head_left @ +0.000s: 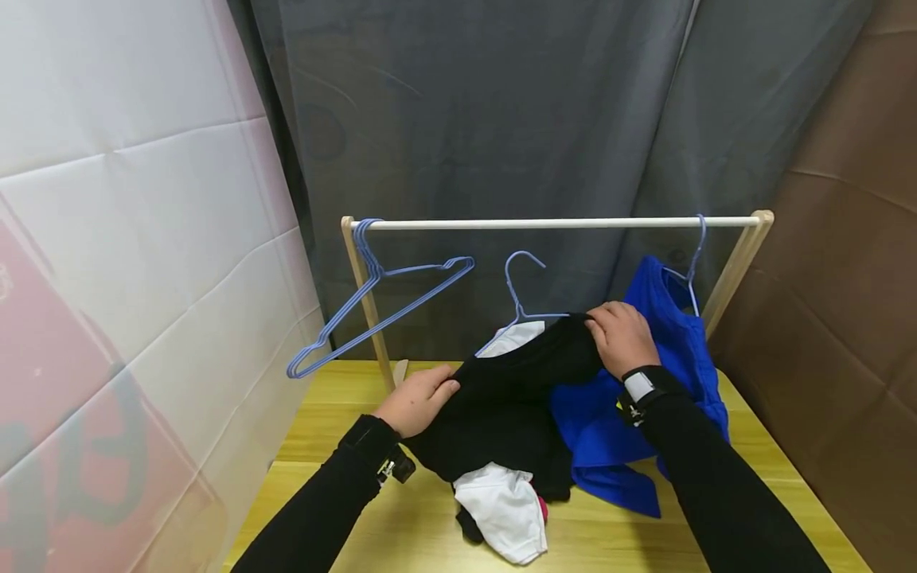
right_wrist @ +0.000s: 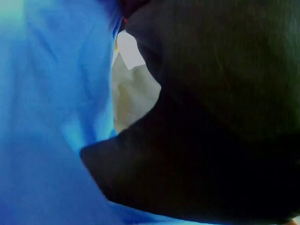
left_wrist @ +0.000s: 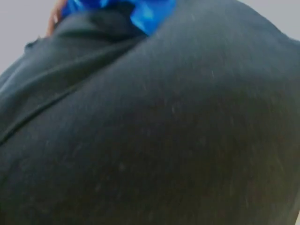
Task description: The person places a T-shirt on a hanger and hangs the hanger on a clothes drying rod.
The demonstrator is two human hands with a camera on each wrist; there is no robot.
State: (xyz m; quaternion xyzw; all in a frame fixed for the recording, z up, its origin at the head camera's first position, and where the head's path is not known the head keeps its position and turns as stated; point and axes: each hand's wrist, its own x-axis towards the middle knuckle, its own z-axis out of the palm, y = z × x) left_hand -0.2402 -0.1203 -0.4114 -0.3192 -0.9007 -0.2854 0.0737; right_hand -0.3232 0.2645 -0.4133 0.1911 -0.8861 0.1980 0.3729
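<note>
The black garment (head_left: pixel 501 406) draped loosely below the left hand (head_left: pixel 419 400) and right hand (head_left: pixel 625 338), its upper edge slanting up toward the right one. Between both grips rose the tilted blue hanger (head_left: pixel 518 307), its lower part hidden by fabric.

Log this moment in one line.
left hand: grips black garment; right hand: grips black garment; middle hanger: hook off rail; blue garment: hung at rail's right end

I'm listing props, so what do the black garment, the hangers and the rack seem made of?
Black garment: soft, matte cloth, perhaps cotton; it drapes and folds. Hangers: probably coated wire, being thin, smooth and blue. Rack legs: likely wood, matte and pale tan; rail: smooth white, metal or plastic unclear.
</note>
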